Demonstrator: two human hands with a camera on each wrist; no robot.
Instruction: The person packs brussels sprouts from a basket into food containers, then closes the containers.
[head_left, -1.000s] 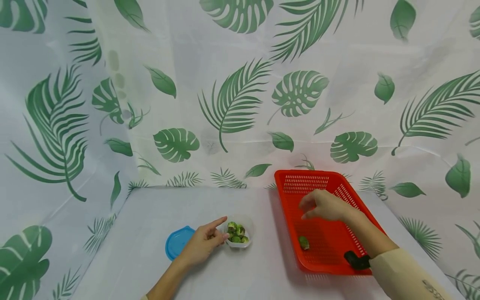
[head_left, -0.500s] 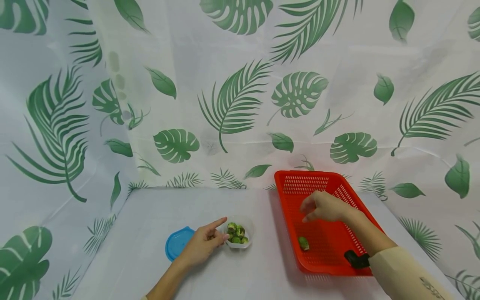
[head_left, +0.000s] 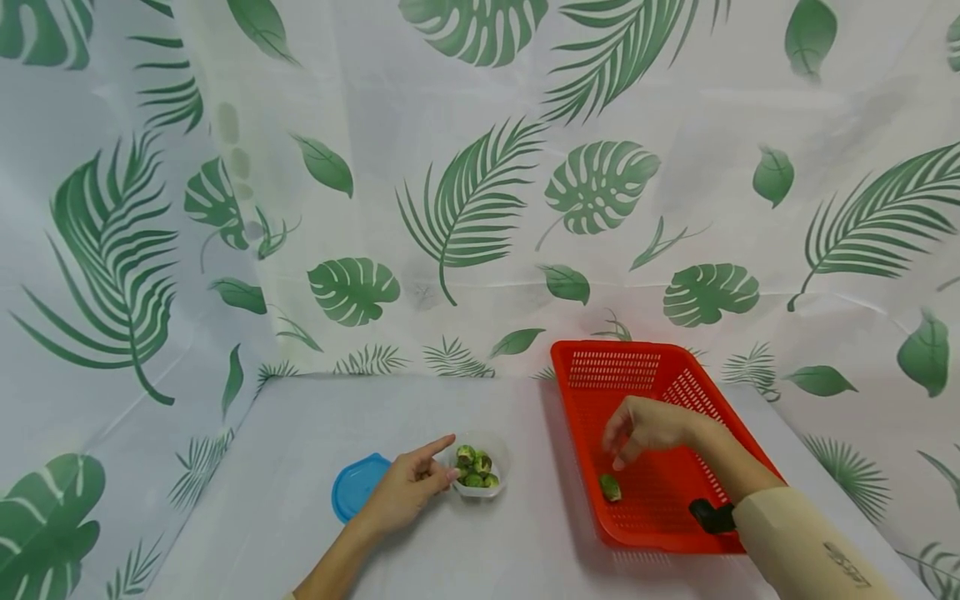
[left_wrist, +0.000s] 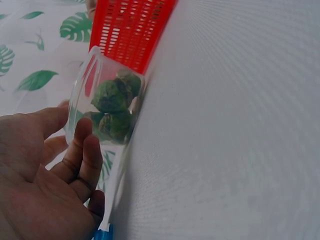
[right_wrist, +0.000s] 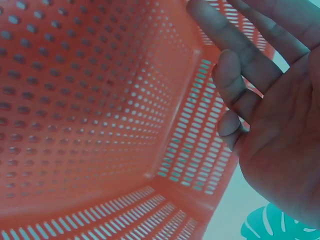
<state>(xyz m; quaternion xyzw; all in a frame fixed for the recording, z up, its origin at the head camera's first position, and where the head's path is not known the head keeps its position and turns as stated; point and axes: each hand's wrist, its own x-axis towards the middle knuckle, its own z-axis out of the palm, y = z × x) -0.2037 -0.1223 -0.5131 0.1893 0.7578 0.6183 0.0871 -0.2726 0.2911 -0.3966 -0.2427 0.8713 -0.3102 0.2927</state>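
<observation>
My left hand (head_left: 407,487) is at the left edge of a small clear plastic container (head_left: 480,492), the thumb over its rim and the index finger pointing along it. Bent fingers lie against the container's outer wall (left_wrist: 107,140) in the left wrist view. Several green Brussels sprouts (head_left: 474,467) sit inside the container. My right hand (head_left: 648,427) hovers within a red perforated basket (head_left: 652,533), its fingers loosely bent and nothing between them. Just below its fingertips, one Brussels sprout (head_left: 611,487) lies on the basket floor near the left side.
A blue lid (head_left: 358,487) lies on the white table (head_left: 525,533), partly behind the left hand. A leaf-patterned sheet (head_left: 487,208) hangs behind and at the sides. The basket's raised walls surround the right hand.
My right hand has lowered a little toward the sprout in the basket, and its fingers now point further down. The left hand and the container have stayed put.
</observation>
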